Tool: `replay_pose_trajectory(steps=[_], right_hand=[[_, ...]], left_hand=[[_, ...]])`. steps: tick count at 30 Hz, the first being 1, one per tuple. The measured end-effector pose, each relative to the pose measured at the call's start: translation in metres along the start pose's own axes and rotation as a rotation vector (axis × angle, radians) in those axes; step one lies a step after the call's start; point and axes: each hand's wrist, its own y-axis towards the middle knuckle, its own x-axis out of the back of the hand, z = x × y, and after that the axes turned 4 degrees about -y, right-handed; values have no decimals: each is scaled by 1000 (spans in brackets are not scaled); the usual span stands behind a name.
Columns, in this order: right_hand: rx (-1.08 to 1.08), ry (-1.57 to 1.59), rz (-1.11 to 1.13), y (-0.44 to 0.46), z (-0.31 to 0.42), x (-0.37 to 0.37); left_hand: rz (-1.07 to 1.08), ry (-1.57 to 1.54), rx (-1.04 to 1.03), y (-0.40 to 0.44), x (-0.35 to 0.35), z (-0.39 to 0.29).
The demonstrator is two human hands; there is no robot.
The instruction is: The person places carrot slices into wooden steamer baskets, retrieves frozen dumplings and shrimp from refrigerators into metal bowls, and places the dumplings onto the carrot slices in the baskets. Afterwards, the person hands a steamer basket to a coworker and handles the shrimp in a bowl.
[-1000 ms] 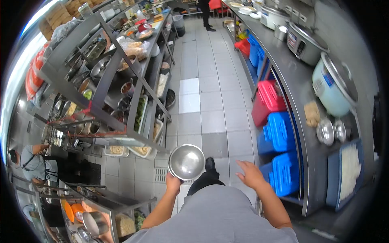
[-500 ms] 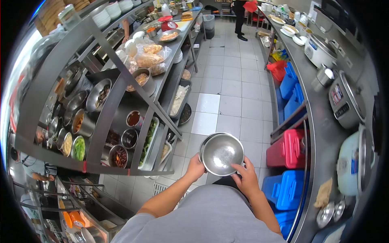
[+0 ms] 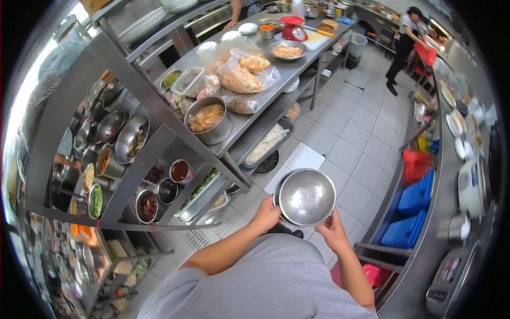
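Observation:
Two empty-looking metal bowls are held in front of my body, the upper bowl [image 3: 307, 197] overlapping a second bowl [image 3: 279, 186] that shows only as a rim behind its left side. My left hand [image 3: 265, 215] is closed on the left edge of the pair. Against the lower right rim of the upper bowl, my right hand [image 3: 333, 229] holds on with thumb and fingers. The fingers under the bowls are partly hidden.
At left stands a steel rack [image 3: 159, 143] with food containers. Beyond it, a prep table [image 3: 255, 106] bears bagged food, a pot [image 3: 209, 121] and a red scale [image 3: 294, 29]. A counter [image 3: 425, 234] with cookers runs along the right. A person [image 3: 406, 48] stands far down the aisle.
The view has swung left toward the prep table. A second bowl shows behind the first. My right hand, free a second ago, has come onto the upper bowl and moved from inside it to its rim.

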Motion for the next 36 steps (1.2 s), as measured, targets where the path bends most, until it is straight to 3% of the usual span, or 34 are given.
replay_pose_trajectory(steps=[5, 8, 11, 12, 14, 15, 17, 18, 19, 20, 22, 23, 25, 26, 28, 30, 36], right_hand=[[-107, 48, 19, 97, 43, 17], [-294, 223, -4, 165, 63, 20], [-304, 274, -61, 233, 83, 23], [-307, 290, -69, 252, 89, 27], [-319, 287, -65, 294, 109, 36], [-290, 289, -100, 311, 119, 42], [-234, 297, -140, 347, 135, 54], [-236, 290, -128, 368, 142, 62], [-227, 301, -152, 386, 146, 69], [-219, 314, -175, 402, 149, 76], [-210, 305, -186, 432, 157, 88], [-203, 309, -201, 445, 167, 91], [-203, 324, -219, 472, 174, 103], [-212, 326, -210, 485, 178, 107], [-200, 311, -139, 512, 187, 120], [-226, 296, -128, 543, 193, 129], [-222, 231, 61, 637, 216, 161]], left_hand=[[-85, -35, -27, 75, -17, -33], [-98, -50, -49, 127, -8, -57], [176, 15, 29, 180, 20, -91], [162, 2, 27, 193, 41, -110], [325, 600, -293, 218, 96, -185], [159, 546, -211, 230, 120, -230], [-423, 215, -575, 275, 187, -272], [-668, 67, -605, 298, 225, -301], [-919, 103, -652, 303, 246, -342], [-1184, 459, -712, 343, 322, -338], [-1228, 824, -254, 401, 433, -336], [-1241, 825, -252, 416, 440, -344], [-982, 766, 308, 445, 452, -357], [-990, 769, 318, 451, 464, -358], [-830, 491, 426, 456, 491, -355], [-908, 334, 383, 441, 451, -370], [-836, 267, 533, 453, 480, -369]])
